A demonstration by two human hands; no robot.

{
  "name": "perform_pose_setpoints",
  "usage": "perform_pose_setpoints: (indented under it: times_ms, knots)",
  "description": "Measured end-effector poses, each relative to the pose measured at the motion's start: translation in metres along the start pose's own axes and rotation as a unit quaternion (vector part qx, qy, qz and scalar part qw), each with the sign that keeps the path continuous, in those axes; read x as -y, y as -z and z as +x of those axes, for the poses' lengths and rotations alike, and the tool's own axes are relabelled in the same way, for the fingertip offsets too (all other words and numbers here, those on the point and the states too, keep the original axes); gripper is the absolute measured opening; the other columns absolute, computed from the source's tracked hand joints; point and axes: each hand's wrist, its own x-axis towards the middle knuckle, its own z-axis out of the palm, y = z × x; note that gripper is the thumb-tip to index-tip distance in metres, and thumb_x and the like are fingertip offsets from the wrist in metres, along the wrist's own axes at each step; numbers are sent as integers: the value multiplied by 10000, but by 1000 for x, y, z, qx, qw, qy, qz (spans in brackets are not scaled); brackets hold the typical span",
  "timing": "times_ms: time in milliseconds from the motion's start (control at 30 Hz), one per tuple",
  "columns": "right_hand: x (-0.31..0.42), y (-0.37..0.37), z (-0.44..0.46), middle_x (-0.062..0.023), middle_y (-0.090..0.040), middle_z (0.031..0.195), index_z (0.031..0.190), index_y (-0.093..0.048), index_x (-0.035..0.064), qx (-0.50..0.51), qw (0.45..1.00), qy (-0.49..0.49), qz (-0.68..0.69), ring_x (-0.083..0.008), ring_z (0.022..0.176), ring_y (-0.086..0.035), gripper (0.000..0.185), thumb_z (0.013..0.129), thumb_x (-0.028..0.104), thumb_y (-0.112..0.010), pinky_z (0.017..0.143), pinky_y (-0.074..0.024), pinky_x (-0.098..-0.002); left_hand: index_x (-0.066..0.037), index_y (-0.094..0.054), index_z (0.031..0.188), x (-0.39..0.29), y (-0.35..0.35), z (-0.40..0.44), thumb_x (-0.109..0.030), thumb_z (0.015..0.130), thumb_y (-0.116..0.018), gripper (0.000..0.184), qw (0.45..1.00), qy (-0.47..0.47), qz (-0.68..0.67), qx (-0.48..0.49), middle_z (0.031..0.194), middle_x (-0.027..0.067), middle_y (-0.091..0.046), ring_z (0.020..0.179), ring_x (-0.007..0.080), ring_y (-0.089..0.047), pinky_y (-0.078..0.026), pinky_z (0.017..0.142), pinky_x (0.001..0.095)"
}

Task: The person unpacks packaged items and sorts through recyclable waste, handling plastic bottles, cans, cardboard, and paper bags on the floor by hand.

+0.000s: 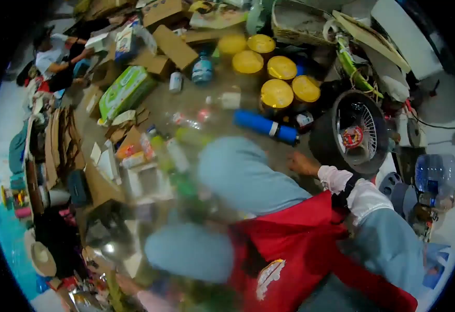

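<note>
The right hand (304,164) is low beside the bent knee, fingers loosely bent and apart with nothing seen between them, just short of the bright blue, smooth-looking cylinder with a white band (260,125) that lies on its side on the floor, below the dark tubs with round yellow lids (277,93). The black, deep round tub with white ribs inside (327,138) stands on the hand's other side. The cylinder's material cannot be made out; its straight, even outline suggests something stiff rather than soft, probably light enough for one hand, though any contents are hidden. Being round, it could roll, and a glossy skin might slip, so the surest hold seems to be around the body by the white band, fingers over the top and thumb beneath. The tub looks stiff and bulkier, better taken by its thick rim than by the thin ribs, which may be fragile. The left hand (128,285) is blurred at the lower edge, next to a heap of mixed clutter (87,299); whether its fingers are closed on anything, I cannot tell.
</note>
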Motion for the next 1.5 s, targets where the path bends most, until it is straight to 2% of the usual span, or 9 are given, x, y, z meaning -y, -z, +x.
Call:
perform_pose_setpoints:
  times_ms: [500, 667, 800, 1000, 1167, 1233, 1300, 1433, 1500]
  knots:
    - [81, 62, 19, -138, -570, 993, 1071, -544, 42, 47, 956, -133, 257, -252, 866, -561, 353, 769, 214, -606, 750, -455, -337, -4, -524, 1130, -37, -25, 32, -322, 894, -439, 405, 1000, 20, -15, 4, 978, 136, -588, 836, 235, -544, -439, 715, 326]
    - [37, 42, 46, -134, -565, 1018, 1036, -568, 41, -15, 992, 24, 125, -268, 881, -569, 294, 795, 207, -591, 777, -449, -344, 10, -522, 1134, -41, -31, 42, -350, 892, -446, 441, 999, 9, -31, 10, 960, 123, -587, 813, 211, -530, -430, 702, 317]
    - [89, 70, 60, -147, -565, 1033, 1036, -568, 41, 28, 964, -184, 188, -284, 891, -569, 301, 791, 213, -596, 784, -446, -355, 21, -521, 1138, -45, -35, 43, -372, 890, -451, 470, 998, -14, -65, 17, 945, 113, -587, 794, 193, -519, -422, 691, 309]
    - [64, 74, 42, -129, -553, 1068, 1035, -578, 54, -48, 998, -47, 10, -260, 925, -559, 309, 773, 215, -606, 807, -436, -349, 38, -519, 1143, -41, -45, 32, -406, 887, -459, 516, 985, -43, -168, 20, 922, 97, -587, 766, 164, -503, -411, 675, 298]
    - [51, 94, 10, -116, -543, 1064, 1128, -527, 67, -23, 981, -44, 189, -253, 964, -528, 342, 832, 239, -540, 828, -424, -361, 40, -517, 1152, -79, -14, -7, -390, 895, -461, 504, 917, 24, -395, 43, 893, 72, -584, 724, 128, -483, -395, 637, 280]
    - [-57, 60, 42, -94, -543, 1072, 1158, -504, 69, 44, 792, -49, 607, -237, 975, -524, 371, 848, 271, -507, 835, -417, -352, 36, -497, 1180, -71, -18, -4, -385, 898, -456, 508, 920, 17, -386, 57, 937, 78, -583, 760, 135, -494, -401, 662, 283]
    - [-17, 78, 20, -105, -542, 1068, 1156, -501, 65, 5, 948, -81, 306, -248, 972, -523, 383, 836, 273, -519, 832, -417, -358, 36, -465, 1218, -59, -19, -2, -382, 899, -452, 525, 934, 41, -340, 104, 1021, 99, -580, 839, 158, -522, -418, 719, 292]
    - [15, 79, 13, -127, -540, 1061, 1153, -494, 56, 20, 985, -108, 133, -270, 965, -522, 409, 812, 277, -544, 825, -418, -372, 66, -423, 1227, -56, -18, -2, -423, 893, -431, 592, 938, 63, -327, 93, 1197, 174, -502, 1098, 266, -482, -375, 929, 333]
    - [20, 66, 20, -137, -540, 1057, 1151, -490, 52, 33, 987, -112, 115, -282, 961, -522, 423, 800, 279, -557, 822, -419, -378, 49, -431, 1233, -40, -29, 4, -415, 894, -442, 575, 945, 41, -321, 55, 1081, 158, -561, 931, 248, -530, -414, 792, 343]
